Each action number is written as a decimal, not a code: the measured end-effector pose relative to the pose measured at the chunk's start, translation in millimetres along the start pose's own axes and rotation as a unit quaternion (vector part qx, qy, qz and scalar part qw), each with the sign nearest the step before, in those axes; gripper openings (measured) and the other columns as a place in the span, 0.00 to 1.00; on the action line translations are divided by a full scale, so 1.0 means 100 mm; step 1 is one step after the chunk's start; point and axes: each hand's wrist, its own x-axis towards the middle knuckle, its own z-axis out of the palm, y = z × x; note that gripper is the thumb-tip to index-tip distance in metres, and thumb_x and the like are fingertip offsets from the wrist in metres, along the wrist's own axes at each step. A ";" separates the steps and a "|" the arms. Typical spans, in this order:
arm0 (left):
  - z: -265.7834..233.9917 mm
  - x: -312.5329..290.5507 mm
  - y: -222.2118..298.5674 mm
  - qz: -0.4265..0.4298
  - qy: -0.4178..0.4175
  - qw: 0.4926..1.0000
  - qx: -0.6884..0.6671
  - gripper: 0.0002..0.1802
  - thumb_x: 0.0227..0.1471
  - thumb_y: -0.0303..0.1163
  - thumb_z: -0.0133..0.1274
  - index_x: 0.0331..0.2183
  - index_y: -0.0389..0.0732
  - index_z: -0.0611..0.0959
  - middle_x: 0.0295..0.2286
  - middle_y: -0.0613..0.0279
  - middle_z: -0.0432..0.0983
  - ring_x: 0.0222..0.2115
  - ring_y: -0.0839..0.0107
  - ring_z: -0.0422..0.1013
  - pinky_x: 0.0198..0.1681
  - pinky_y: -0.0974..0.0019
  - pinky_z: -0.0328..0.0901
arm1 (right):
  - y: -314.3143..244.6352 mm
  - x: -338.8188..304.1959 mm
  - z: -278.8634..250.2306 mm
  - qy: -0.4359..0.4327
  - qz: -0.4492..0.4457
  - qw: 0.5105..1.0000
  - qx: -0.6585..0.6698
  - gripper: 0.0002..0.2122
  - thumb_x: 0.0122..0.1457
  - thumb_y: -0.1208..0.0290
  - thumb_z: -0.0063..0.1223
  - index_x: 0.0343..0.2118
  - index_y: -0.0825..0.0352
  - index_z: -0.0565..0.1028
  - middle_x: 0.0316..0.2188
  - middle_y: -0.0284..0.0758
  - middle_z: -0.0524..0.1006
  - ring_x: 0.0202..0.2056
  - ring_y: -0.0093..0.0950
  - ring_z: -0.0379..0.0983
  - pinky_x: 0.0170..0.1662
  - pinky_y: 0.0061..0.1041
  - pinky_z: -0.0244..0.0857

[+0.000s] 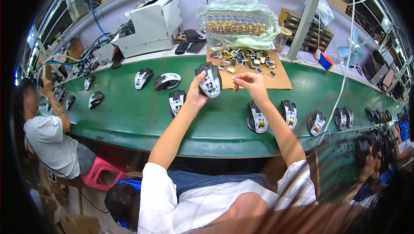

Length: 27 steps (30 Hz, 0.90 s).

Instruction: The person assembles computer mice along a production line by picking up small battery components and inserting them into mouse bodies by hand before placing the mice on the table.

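Note:
My left hand [196, 95] is wrapped round a black and silver computer mouse [210, 80] and holds it up off the green bench, its underside towards me. Just right of the mouse, my right hand [252, 84] pinches a small battery [235, 89] with a yellowish end and a tiny white plug; the fingers partly hide it. The two hands are apart. Beyond them, many loose silver and black batteries [246, 59] with yellow ends lie heaped on a cardboard sheet [281, 76]. Close to my left wrist lies another mouse [176, 102], partly covered by my forearm.
More mice lie along the green bench [215, 126]; one mouse [257, 119] by my right forearm shows a yellow battery inside. Behind stand a bubble-wrapped stack [239, 22], a white machine [151, 22] and a blue fan [354, 48]. Co-workers sit left [49, 126] and right. A white cable [345, 70] hangs at right.

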 end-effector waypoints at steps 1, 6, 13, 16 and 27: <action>0.05 -0.03 0.00 -0.003 0.004 1.000 0.001 0.21 0.50 0.40 0.49 0.43 0.36 0.71 0.39 0.54 0.73 0.41 0.62 0.70 0.46 0.57 0.64 | -0.06 -0.06 0.06 0.001 0.004 1.000 0.003 0.05 0.49 0.77 0.56 0.28 0.74 0.76 0.22 0.34 0.76 0.26 0.20 0.73 0.31 0.18 0.67; 0.16 -0.11 -0.08 -0.061 -0.077 0.991 -0.096 0.21 0.54 0.40 0.43 0.46 0.37 0.69 0.43 0.51 0.70 0.44 0.57 0.67 0.49 0.55 0.61 | -0.04 -0.21 0.32 -0.022 -0.034 0.989 -0.142 0.05 0.48 0.77 0.57 0.28 0.71 0.77 0.23 0.32 0.77 0.25 0.17 0.71 0.29 0.15 0.65; 0.18 -0.15 -0.19 -0.067 -0.047 0.993 -0.082 0.16 0.55 0.40 0.43 0.42 0.42 0.72 0.36 0.60 0.74 0.36 0.67 0.71 0.41 0.61 0.66 | -0.03 -0.28 0.43 -0.017 -0.149 0.942 -0.301 0.03 0.43 0.79 0.56 0.23 0.70 0.76 0.19 0.36 0.71 0.22 0.27 0.70 0.26 0.23 0.64; 0.16 -0.14 -0.19 -0.063 -0.049 0.993 -0.083 0.15 0.55 0.39 0.43 0.42 0.43 0.71 0.35 0.60 0.74 0.35 0.67 0.71 0.40 0.61 0.66 | 0.00 -0.30 0.47 -0.026 -0.172 0.927 -0.332 0.03 0.42 0.79 0.55 0.23 0.69 0.75 0.21 0.37 0.70 0.22 0.30 0.70 0.26 0.25 0.64; -0.03 -0.03 -0.22 -0.044 -0.015 0.992 -0.117 0.17 0.56 0.41 0.40 0.41 0.41 0.74 0.37 0.59 0.74 0.38 0.65 0.71 0.44 0.61 0.64 | 0.01 -0.32 0.54 -0.034 -0.238 0.881 -0.407 0.05 0.47 0.80 0.52 0.27 0.70 0.69 0.28 0.38 0.68 0.27 0.32 0.69 0.31 0.29 0.65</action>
